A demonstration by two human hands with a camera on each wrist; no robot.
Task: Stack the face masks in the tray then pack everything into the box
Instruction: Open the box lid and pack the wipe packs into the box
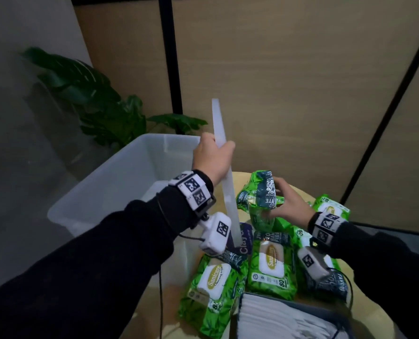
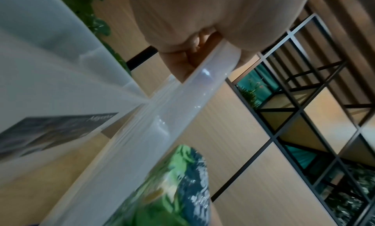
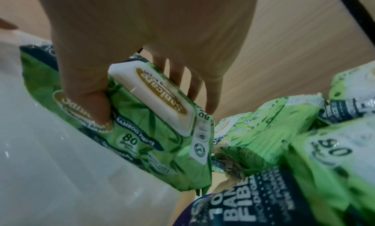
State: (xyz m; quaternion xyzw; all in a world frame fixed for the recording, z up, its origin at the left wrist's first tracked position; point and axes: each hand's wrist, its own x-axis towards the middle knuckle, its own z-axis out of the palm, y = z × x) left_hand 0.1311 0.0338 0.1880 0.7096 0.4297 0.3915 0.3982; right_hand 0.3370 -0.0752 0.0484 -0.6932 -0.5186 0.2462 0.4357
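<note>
My left hand (image 1: pixel 214 152) grips a flat translucent white lid (image 1: pixel 222 133) and holds it upright on edge beside the clear plastic box (image 1: pixel 120 177). In the left wrist view the fingers (image 2: pixel 188 52) curl round the lid's rim (image 2: pixel 178 110). To the right, my right hand (image 1: pixel 280 199) grips a green wet-wipes pack (image 1: pixel 261 194) lifted on end above the others; the right wrist view has its thumb (image 3: pixel 91 101) on the pack's front (image 3: pixel 154 125). A dark tray (image 1: pixel 239 311) with a stack of white face masks (image 1: pixel 279 316) sits at the near edge.
Several more green wipes packs (image 1: pixel 271 265) lie crowded on the round wooden table (image 1: pixel 169 297). A purple packet (image 1: pixel 244 238) lies under the lid's lower end. The box stands left of the table. A potted plant (image 1: pixel 100 104) and wood-panel walls stand behind.
</note>
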